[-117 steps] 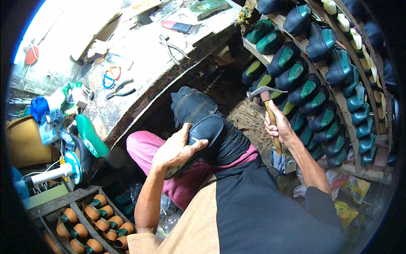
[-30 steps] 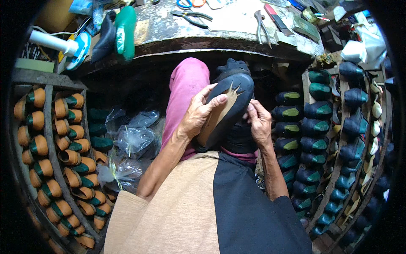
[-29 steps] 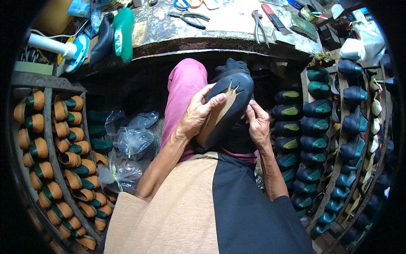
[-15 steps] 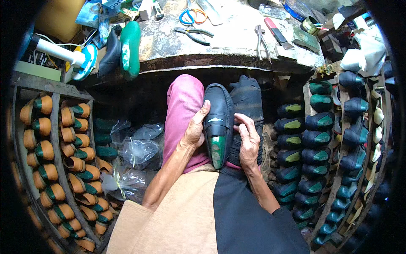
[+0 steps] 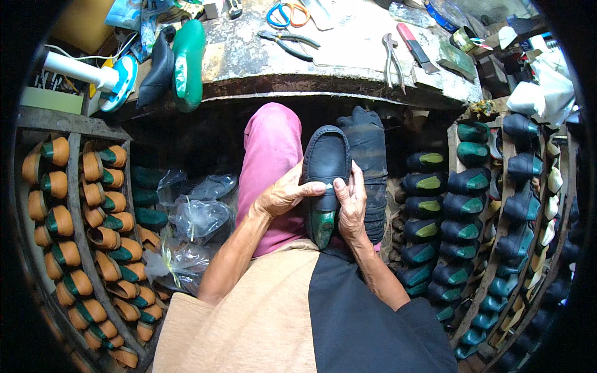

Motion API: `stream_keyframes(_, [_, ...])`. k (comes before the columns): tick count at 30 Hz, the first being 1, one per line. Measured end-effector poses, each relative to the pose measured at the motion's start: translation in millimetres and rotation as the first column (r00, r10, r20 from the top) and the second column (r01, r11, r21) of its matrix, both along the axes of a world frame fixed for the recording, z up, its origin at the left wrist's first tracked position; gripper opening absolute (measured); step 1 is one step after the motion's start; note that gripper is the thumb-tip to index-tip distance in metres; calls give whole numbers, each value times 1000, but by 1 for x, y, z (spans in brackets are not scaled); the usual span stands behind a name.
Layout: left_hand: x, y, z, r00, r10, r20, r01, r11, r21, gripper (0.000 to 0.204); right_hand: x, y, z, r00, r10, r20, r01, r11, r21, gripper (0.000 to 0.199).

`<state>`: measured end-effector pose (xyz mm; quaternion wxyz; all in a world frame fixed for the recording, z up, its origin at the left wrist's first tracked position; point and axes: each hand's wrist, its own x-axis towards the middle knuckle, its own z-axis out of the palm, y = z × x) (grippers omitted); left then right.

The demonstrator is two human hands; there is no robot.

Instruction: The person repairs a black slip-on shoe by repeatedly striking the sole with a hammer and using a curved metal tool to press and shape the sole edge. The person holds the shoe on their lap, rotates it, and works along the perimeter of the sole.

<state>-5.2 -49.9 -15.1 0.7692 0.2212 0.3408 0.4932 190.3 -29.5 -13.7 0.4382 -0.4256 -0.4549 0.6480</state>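
A black loafer (image 5: pixel 327 152) with a stitched toe seam rests between my knees, toe pointing away from me. Inside its opening a green shoe last (image 5: pixel 323 227) shows, its narrow end toward my body. My left hand (image 5: pixel 287 192) grips the shoe from the left side, thumb laid across the strap over the instep. From the right, my right hand (image 5: pixel 352 202) clasps the other side, its thumb pressing on the same strap near the left thumb. The fingers of both hands are partly hidden beside and beneath the shoe.
Ahead is a worn workbench (image 5: pixel 242 53) with pliers (image 5: pixel 290 45), scissors (image 5: pixel 287 15), pincers (image 5: pixel 393 62) and a red-handled knife (image 5: pixel 416 48). A green last (image 5: pixel 188 65) stands at its left edge. Racks of tan shoes (image 5: pixel 62 222) and black shoes (image 5: pixel 463 230) flank me; plastic bags (image 5: pixel 202 219) lie left.
My right hand, held loosely beside the shoe before, has closed on its right side. The left thumb has moved down onto the strap. The view has shifted slightly.
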Motion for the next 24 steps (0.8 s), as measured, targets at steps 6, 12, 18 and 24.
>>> stream_keyframes(6, [-18, 6, 0, 977, -207, -54, 203, 977, -62, 100, 6, 0, 2, 999, 45, 27, -47, 996, 70, 85])
stream_keyframes(12, [-5, 9, -3, 997, -81, 1, 81, 997, -17, 86, 8, -3, 3, 1000, 18, -22, -17, 999, 38, 88])
stream_keyframes(18, [15, 8, -4, 994, 111, 15, -111, 994, -18, 90, 2, 12, -5, 939, -154, -306, 83, 969, -232, 49])
stream_keyframes(24, [35, -25, -16, 962, 179, 205, -149, 977, -150, 79, 10, 5, -21, 997, -60, -44, 51, 983, -178, 39])
